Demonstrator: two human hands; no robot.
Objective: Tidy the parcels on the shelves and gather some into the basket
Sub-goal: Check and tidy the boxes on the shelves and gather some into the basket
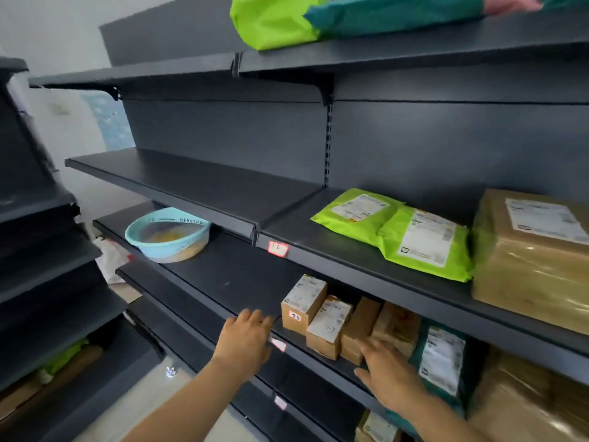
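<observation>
Left hand (247,334) open, fingers straight on shelf (223,275) front edge. Right hand (387,373) open, spread, holding nothing, small boxes (330,325) at its 11 o'clock. Basket (167,234) on same shelf, 10 o'clock from left hand.

Dark grey shelves (204,183) hold lime-green mailers (424,240), brown boxes (328,323) and a pale blue basket (167,234).

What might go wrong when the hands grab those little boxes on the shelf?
The small cardboard boxes stand tight in a row near the front edge of their shelf; the right hand, reaching in open, might knock one off. The bright green parcel on the top shelf sticks out past the edge, so a bump might send it sliding down. The blue basket sits far to the left, so a box might slip on the way.
</observation>
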